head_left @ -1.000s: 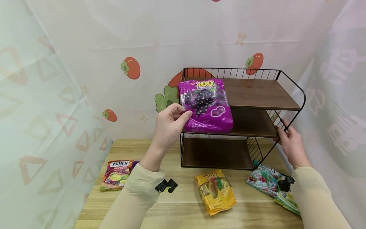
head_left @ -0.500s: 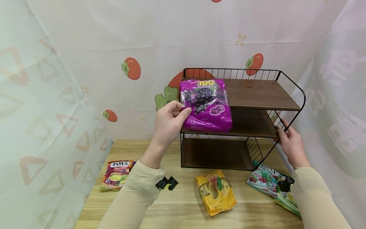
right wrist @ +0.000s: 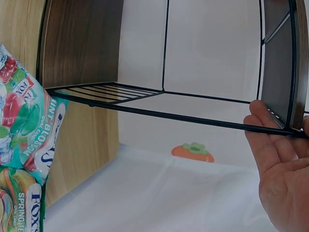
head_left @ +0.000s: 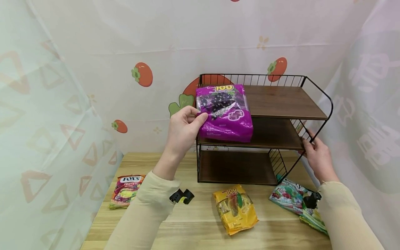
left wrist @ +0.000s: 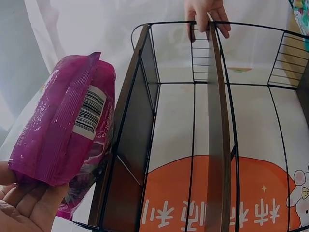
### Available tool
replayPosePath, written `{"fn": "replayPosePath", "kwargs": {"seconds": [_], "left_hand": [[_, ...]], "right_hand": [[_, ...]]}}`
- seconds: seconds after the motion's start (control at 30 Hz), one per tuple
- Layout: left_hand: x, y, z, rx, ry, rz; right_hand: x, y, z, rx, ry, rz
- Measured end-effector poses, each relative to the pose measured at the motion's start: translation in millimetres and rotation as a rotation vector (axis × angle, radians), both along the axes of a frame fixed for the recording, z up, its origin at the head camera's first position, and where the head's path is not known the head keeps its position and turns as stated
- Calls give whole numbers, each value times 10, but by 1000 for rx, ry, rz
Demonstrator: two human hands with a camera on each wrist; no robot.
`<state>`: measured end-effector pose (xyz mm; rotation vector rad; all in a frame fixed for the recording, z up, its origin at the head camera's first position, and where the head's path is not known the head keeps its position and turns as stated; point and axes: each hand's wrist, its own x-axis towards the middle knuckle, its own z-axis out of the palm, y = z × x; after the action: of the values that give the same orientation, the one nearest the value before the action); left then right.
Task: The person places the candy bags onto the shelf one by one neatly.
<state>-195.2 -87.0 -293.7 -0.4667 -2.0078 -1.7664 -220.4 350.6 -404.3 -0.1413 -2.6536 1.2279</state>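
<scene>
Purple candy bag (head_left: 223,116): I have it raised at the left front of the black wire rack (head_left: 290,104), where in the head view it covers the left part of the top and middle shelves. Its printed front faces the head camera. From the left wrist I get its back seam and a barcode (left wrist: 90,110), with the bag on the outer side of the rack's top board; whether bag and rack touch, I cannot tell.

My left hand (head_left: 185,130) is at the left of the rack, thumb and fingers pinching the bag's lower left edge. My right hand (head_left: 320,159) grips the rack's right side at the height of its middle shelf; on the right wrist camera I see its fingers against the wire frame, next to that board.

Outward from the rack, a yellow candy bag (head_left: 235,210) lies in front of it on the wooden table (head_left: 187,229). A red Fox's bag (head_left: 128,191) lies to its left, partly behind my left sleeve (head_left: 150,211). At its right front corner I see a teal bag (head_left: 288,196), with a green bag (head_left: 312,218) just beside. Behind the rack hangs a pale backdrop (head_left: 193,34) printed with orange fruit.
</scene>
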Motion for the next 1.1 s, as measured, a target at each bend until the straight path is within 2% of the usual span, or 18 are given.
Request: {"fn": "replayPosePath", "kwargs": {"seconds": [0.63, 1.1], "left_hand": [[-86, -12, 103, 119, -111, -34], [-209, 7, 211, 134, -157, 20]], "right_hand": [[-8, 2, -30, -6, 15, -6], [-3, -1, -21, -28, 26, 1]]}}
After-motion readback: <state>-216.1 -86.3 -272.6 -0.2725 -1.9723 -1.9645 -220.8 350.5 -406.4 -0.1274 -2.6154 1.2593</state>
